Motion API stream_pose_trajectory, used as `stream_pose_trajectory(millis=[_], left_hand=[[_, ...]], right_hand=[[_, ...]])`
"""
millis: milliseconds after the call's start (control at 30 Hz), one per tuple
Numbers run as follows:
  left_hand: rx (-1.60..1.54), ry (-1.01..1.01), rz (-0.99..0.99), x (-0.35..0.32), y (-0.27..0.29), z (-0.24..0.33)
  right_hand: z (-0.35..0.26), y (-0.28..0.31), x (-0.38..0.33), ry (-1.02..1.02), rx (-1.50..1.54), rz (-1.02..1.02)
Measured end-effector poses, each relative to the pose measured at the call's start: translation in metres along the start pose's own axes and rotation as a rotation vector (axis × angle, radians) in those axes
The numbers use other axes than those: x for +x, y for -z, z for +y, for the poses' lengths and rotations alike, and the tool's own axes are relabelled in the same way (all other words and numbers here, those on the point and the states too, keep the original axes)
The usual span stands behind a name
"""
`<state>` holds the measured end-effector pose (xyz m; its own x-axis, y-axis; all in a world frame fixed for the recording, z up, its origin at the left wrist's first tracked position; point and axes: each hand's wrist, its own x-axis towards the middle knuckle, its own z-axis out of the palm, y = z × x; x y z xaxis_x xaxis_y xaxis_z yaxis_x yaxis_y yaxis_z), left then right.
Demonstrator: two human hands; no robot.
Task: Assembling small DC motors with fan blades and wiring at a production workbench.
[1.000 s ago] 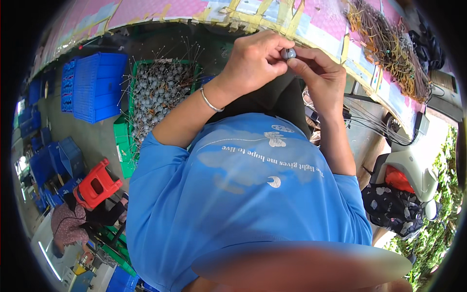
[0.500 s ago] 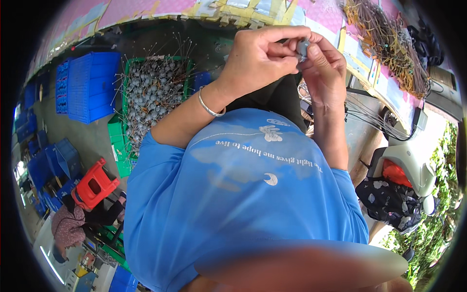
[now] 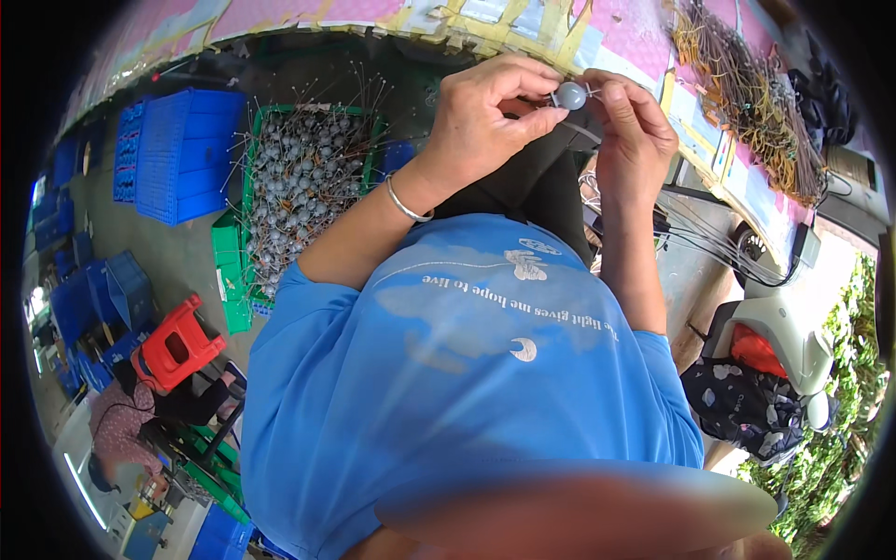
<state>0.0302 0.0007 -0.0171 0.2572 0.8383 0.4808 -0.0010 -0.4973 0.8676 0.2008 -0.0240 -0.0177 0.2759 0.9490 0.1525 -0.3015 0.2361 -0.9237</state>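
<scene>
Grey ball [image 3: 572, 96] — blue shirt [image 3: 485, 401] — red stool [image 3: 157, 362].

- The head view looks from the person's head, through the left one of two fisheye lenses worn side by side, upright and unmirrored.
- It faces steeply down over the blue shirt [image 3: 485, 392], which fills the lower middle at close range.
- The left hand [image 3: 485, 112] and right hand [image 3: 635, 135] sit high in the frame, below the counter [image 3: 271, 19], whose edge bows across the top.
- Its wide field reaches a red stool [image 3: 189, 322] farther off at left and greenery [image 3: 863, 345] at right.
- Black rims the round picture.
</scene>
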Motion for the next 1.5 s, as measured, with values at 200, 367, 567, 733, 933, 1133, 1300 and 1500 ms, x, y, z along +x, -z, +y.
stream_pose_trajectory(millis=[200,367,567,733,933,1133,1300,1500], left_hand=[[0.07,0.11,0.014,-0.013,0.022,0.032],[0.261,0.494,0.088,-0.049,0.101,0.045],[0.621,0.886,0.153,-0.134,0.265,0.098],[0.788,0.913,0.333,-0.127,0.266,0.104],[0.454,0.188,0.23,-0.043,0.21,0.016],[0.598,0.065,0.061,0.107,0.111,-0.026],[0.779,-0.009,-0.026,0.206,0.065,-0.076],[0.954,-0.152,-0.095,0.243,0.028,-0.129]], right_hand=[[-0.005,0.0,0.002,-0.169,0.07,-0.195],[-0.011,-0.013,0.004,-0.263,-0.275,-0.394],[-0.022,0.031,0.037,-0.041,-0.475,-0.26],[-0.031,0.061,0.083,0.117,-1.274,0.014],[-0.02,0.092,0.113,0.471,-1.65,0.008],[-0.01,0.082,0.109,0.432,-1.611,0.228],[-0.017,0.084,0.11,0.554,-1.395,0.371],[-0.006,0.086,0.107,0.524,-0.968,0.381]])
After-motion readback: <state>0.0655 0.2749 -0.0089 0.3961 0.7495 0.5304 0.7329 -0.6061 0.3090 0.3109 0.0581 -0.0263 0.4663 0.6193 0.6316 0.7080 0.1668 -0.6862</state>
